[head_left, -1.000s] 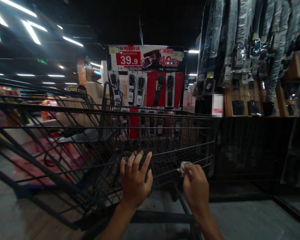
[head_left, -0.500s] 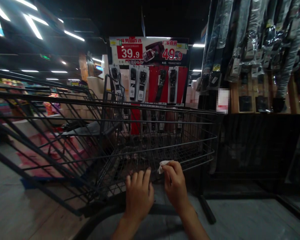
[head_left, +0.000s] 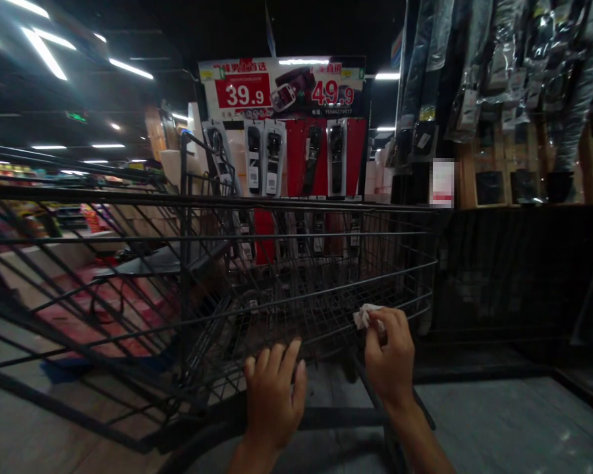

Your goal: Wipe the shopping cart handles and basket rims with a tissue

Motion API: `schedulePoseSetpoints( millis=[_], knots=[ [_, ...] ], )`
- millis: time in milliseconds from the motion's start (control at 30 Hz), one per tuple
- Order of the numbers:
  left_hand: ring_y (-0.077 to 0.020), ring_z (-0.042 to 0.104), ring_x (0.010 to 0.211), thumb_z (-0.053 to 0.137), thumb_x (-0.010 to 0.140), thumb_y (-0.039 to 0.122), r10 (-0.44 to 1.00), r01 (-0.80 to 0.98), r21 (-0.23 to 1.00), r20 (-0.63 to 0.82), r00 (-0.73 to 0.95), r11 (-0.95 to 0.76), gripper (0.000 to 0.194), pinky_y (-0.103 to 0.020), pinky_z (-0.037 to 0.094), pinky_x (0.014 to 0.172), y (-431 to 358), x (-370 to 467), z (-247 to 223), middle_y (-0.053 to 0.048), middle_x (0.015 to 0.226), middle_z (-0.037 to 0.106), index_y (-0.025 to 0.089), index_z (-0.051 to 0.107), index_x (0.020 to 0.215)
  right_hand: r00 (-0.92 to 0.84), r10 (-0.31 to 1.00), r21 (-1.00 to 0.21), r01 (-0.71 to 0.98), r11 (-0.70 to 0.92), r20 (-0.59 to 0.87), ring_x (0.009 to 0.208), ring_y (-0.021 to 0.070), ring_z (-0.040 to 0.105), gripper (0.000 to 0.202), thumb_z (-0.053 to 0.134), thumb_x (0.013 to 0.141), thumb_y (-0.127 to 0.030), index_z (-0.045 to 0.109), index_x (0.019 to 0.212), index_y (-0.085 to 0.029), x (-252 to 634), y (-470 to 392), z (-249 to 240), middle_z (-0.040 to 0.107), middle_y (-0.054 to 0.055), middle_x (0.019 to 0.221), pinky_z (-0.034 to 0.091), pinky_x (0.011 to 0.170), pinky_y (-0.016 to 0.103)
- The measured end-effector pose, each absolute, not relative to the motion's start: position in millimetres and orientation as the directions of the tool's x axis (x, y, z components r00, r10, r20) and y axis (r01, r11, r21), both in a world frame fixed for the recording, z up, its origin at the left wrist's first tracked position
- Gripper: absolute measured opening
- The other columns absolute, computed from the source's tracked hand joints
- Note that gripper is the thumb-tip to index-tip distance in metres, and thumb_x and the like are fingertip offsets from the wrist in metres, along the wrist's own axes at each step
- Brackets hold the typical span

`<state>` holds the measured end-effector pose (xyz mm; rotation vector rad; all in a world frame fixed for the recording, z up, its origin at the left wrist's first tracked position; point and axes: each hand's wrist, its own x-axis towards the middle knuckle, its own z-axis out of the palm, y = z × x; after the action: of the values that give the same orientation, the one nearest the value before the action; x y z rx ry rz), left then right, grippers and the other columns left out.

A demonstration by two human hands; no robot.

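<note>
A black wire shopping cart stands side-on in front of me. Pinched between the thumb and fingers of my right hand is a crumpled white tissue, close to the lower side wires near the right end of the basket. My left hand is held palm down at the lower edge of the basket, fingers stretched forward and slightly apart. Nothing shows in it. Whether its fingertips touch the wires I cannot tell.
Behind the cart, a display rack of packaged belts stands under a price sign. More plastic-wrapped belts hang at the right. Pink packs are stacked on a blue pallet at the left, beyond the wires.
My right hand has moved to the right along the basket with the tissue. My left hand stays in nearly the same place. The view has shifted slightly.
</note>
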<state>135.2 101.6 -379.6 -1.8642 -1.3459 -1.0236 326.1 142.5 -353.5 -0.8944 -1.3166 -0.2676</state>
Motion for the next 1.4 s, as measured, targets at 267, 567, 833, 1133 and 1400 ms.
schedulePoseSetpoints(
  millis=[267,567,833,1133,1400],
  knots=[
    [-0.0180,0.049,0.080,0.045,0.093,0.023,0.471,0.953,-0.049,0.861,0.193,-0.300,0.025,-0.034,0.028,0.074,100,137,-381,-0.003,0.087,0.062,0.017,0.060,0.113,0.185,0.392,-0.429,0.519,0.739,0.901,0.088,0.0173,0.058,0.028,0.041,0.087,-0.001,0.057,0.098,-0.021,271,116,-353,0.054,0.006,0.096,0.051,0.075,0.031],
    [-0.0203,0.048,0.076,0.047,0.090,0.024,0.478,0.961,-0.100,0.851,0.217,-0.257,0.018,-0.035,0.026,0.070,102,132,-385,-0.005,0.083,0.062,0.018,0.061,0.099,-0.102,0.287,-0.210,0.463,0.861,0.953,0.084,0.0182,0.058,0.026,0.039,0.092,-0.008,0.063,0.094,-0.018,254,113,-350,0.059,0.008,0.091,0.054,0.071,0.031],
    [-0.0202,0.050,0.080,0.047,0.091,0.024,0.498,0.967,-0.157,0.834,0.239,-0.202,0.027,-0.037,0.029,0.074,100,136,-381,-0.005,0.088,0.063,0.016,0.059,0.113,-0.159,0.294,-0.169,0.533,0.829,0.942,0.081,0.0168,0.057,0.031,0.036,0.092,-0.005,0.065,0.090,-0.019,291,124,-361,0.058,0.007,0.087,0.054,0.068,0.028],
    [-0.0203,0.050,0.080,0.047,0.091,0.023,0.498,0.963,-0.164,0.830,0.252,-0.214,0.026,-0.037,0.030,0.075,96,139,-378,-0.004,0.089,0.063,0.016,0.057,0.113,0.131,0.337,-0.345,0.603,0.719,0.932,0.085,0.0167,0.059,0.027,0.042,0.085,-0.003,0.061,0.086,-0.022,357,144,-361,0.055,0.004,0.091,0.053,0.075,0.031],
    [-0.0218,0.050,0.078,0.048,0.088,0.025,0.475,0.969,-0.190,0.845,0.244,-0.160,0.026,-0.039,0.031,0.077,96,141,-380,-0.005,0.085,0.062,0.016,0.057,0.111,0.430,0.285,-0.507,0.599,0.620,0.857,0.090,0.0201,0.057,0.032,0.043,0.084,-0.004,0.053,0.110,-0.020,356,151,-359,0.056,0.007,0.097,0.051,0.080,0.038]
  ],
)
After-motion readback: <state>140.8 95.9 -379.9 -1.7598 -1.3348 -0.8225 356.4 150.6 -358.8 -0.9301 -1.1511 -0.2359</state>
